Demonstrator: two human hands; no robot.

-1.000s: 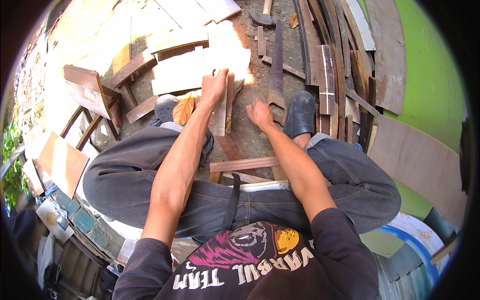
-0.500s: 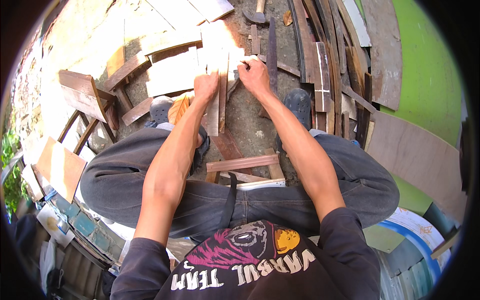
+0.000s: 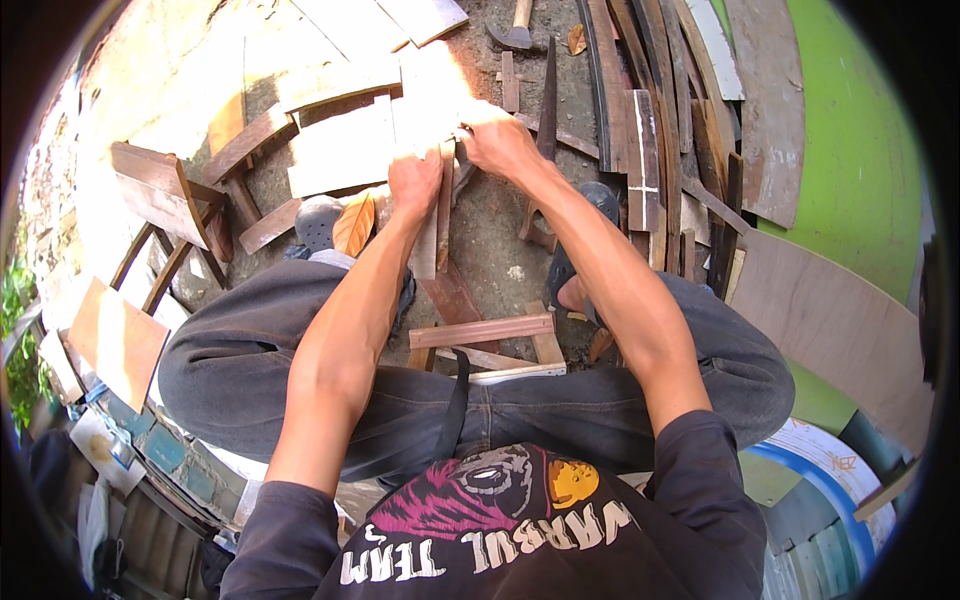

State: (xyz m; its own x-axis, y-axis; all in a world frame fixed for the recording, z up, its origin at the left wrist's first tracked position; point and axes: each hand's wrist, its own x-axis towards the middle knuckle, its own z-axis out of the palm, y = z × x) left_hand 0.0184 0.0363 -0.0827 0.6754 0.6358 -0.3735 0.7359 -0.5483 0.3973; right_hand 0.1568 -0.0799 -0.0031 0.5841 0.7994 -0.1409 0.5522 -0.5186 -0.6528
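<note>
My left hand (image 3: 416, 182) is closed around narrow wooden strips (image 3: 444, 215) that stand out between my feet, pointing toward me. Just to its right and a little farther off, my right hand (image 3: 495, 142) has its fingers curled together against the far part of the strips. Bright sun washes out that spot, so what the right fingers pinch cannot be made out. A handsaw (image 3: 549, 105) lies to the right of this hand, its dark blade pointing away. Beyond is a claw hammer (image 3: 515, 35) on the ground.
Near my lap stands a small wooden frame (image 3: 482, 332). Cut boards (image 3: 340, 148) lie ahead on the left, beside a wooden piece with legs (image 3: 165, 195). Long planks (image 3: 640, 150) are stacked at right, next to a green panel (image 3: 850, 150). A dry leaf (image 3: 354, 224) rests by my left shoe.
My right hand has moved left and slightly away, from beside the strips to their far part. The left hand keeps its grip, shifted slightly.
</note>
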